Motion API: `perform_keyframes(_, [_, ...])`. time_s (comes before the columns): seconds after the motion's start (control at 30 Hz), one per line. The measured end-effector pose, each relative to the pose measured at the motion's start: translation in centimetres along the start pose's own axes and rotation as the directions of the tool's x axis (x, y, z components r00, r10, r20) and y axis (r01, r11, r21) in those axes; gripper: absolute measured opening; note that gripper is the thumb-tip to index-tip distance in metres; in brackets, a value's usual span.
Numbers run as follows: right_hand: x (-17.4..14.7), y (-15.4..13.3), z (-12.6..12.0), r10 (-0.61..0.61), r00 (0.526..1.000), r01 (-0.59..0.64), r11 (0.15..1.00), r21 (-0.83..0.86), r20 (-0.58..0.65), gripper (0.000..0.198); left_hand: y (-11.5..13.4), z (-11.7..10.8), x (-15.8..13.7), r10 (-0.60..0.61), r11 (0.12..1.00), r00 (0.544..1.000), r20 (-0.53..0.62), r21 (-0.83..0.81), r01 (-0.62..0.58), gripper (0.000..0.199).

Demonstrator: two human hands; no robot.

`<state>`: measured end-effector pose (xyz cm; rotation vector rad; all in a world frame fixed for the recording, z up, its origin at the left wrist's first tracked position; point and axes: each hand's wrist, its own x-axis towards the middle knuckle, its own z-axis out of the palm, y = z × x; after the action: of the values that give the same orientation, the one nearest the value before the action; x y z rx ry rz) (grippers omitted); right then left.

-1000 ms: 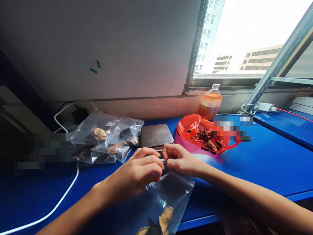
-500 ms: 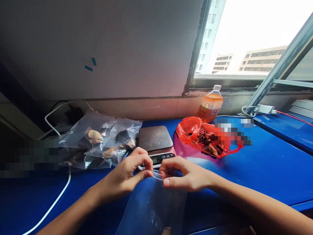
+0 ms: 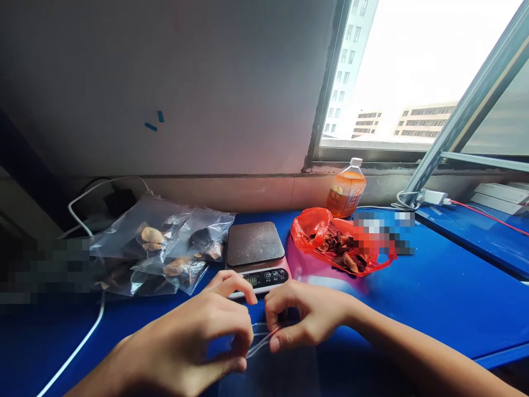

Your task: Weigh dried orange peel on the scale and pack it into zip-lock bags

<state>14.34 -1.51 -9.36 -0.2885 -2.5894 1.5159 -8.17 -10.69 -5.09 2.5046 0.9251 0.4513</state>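
Between my hands hangs a clear zip bag (image 3: 270, 369), its top edge partly parted into two strips; its lower part runs out of view. My left hand (image 3: 215, 325) pinches the left end of that edge between thumb and a finger, with the index finger raised. The right end is gripped by my right hand (image 3: 303, 317), fingers curled and thumb below. Just beyond the hands stands a digital kitchen scale (image 3: 256, 245) with a dark plate, a lit display and buttons. Nothing lies on its plate except pale dust.
Several filled clear bags (image 3: 152, 242) with brown dried pieces lie left of the scale. To its right is an open red plastic bag (image 3: 326, 248) of dark dried slices. Behind it stands an orange drink bottle (image 3: 347, 187). A white cable (image 3: 78, 353) crosses the left side.
My left hand has come down and nearer, its index finger lifting off the bag. The bag's top strips have spread further apart. The view has tilted up slightly.
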Motion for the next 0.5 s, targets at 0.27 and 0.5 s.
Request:
perform_keyframes(0.27, [-0.2, -1.0, -0.2, -0.007, 0.999, 0.01, 0.995, -0.098, 0.031, 0.032, -0.3, -0.9, -0.5, 0.035, 0.963, 0.998, -0.053, 0.269, -0.02, 0.012])
perform_keyframes(0.5, [-0.1, -0.5, -0.3, 0.029, 0.999, -0.026, 0.993, -0.111, 0.019, 0.047, -0.5, -1.7, -0.9, -0.036, 0.93, 0.996, -0.087, 0.361, 0.066, 0.01])
